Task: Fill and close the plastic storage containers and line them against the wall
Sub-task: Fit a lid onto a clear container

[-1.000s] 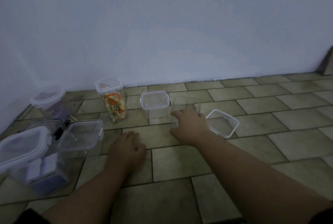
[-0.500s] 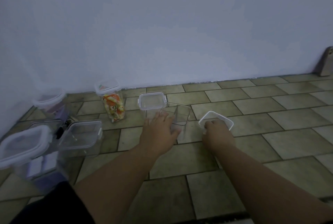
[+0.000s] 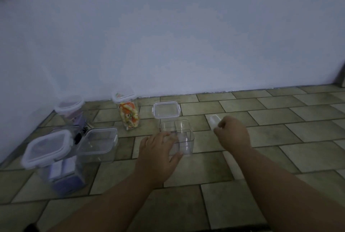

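An empty, lidless clear container (image 3: 183, 134) stands on the tiled floor in the middle. My left hand (image 3: 158, 149) wraps its near left side. My right hand (image 3: 232, 132) is closed around a white-rimmed lid (image 3: 214, 120), lifted off the floor to the container's right; most of the lid is hidden by my fingers. Behind the open container stands a closed empty container (image 3: 166, 110).
A lidded jar of orange and yellow sweets (image 3: 127, 112) stands near the wall. Left of it are a round lidded tub (image 3: 70, 109), a closed empty box (image 3: 98, 142) and a closed box with purple contents (image 3: 54, 159). The white wall (image 3: 168, 35) runs behind.
My left hand has closed around the open container and drawn it slightly toward me. My right hand has picked the lid up from the floor and tilted it.
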